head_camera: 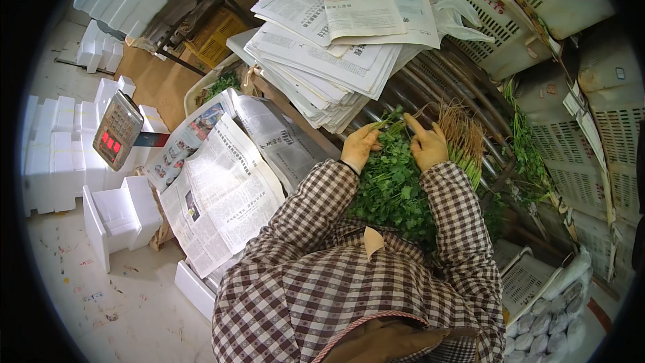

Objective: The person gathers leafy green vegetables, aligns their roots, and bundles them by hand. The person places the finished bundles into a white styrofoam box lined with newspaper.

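A heap of leafy green herbs (395, 186), which look like coriander, lies between my forearms against my checked clothing. My left hand (361, 147) is at the upper left of the heap, its thumb and fingers closed on some thin herb stems. On the other side, my right hand (428, 145) is over the leaves with its index finger stretched out and its fingers apart; whether a stem rests in it is unclear. Just right of that hand lies a bundle of green stems with brown roots (461, 133), on a rack of metal bars (433, 85).
A stack of newspapers (322, 70) stands beyond my left hand. Spread newspaper sheets (227, 181) lie to the left, near a scale display (118, 131) with red digits. White foam boxes (121, 212) are on the floor. Plastic crates (569, 146) line the right side.
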A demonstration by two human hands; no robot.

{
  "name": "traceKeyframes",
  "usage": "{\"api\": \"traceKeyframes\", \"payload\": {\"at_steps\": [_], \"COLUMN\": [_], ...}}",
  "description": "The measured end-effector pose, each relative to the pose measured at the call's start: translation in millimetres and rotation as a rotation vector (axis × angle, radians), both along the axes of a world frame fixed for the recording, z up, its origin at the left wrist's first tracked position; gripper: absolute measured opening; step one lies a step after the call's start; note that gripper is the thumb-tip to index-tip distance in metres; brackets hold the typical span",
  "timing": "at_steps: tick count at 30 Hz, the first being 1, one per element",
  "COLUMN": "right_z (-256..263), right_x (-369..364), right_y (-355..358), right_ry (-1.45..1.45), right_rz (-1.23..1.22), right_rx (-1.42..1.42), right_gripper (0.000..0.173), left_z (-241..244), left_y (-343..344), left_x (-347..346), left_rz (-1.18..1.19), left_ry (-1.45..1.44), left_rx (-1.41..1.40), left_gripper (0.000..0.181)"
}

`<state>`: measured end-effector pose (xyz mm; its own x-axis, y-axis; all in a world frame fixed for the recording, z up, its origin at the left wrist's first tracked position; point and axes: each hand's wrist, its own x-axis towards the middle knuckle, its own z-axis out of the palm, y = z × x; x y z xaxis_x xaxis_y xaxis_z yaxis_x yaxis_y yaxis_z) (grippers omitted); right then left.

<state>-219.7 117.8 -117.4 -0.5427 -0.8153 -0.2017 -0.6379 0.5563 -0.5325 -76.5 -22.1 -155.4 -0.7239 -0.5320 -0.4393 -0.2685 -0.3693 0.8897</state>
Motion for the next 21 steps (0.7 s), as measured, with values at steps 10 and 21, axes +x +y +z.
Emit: {"api": "traceKeyframes", "payload": {"at_steps": [10,21], "right_z": [-2,-7], "right_x": [-7,-17], "right_y": [-45,-19], "right_ry": [0.151,0.177], "right_rz": [0.195,-0.097], "right_rx": [0.605,0.262], "right_gripper": [0.051,0.029], "left_z": [6,82], "left_y": [-5,-33], "left_x": [6,44], "left_rz": [-0.016,0.122], "left_ry": [0.075,0.067], "left_rx": [-0.072,-0.849], "left_gripper": [0.034,0.025]}}
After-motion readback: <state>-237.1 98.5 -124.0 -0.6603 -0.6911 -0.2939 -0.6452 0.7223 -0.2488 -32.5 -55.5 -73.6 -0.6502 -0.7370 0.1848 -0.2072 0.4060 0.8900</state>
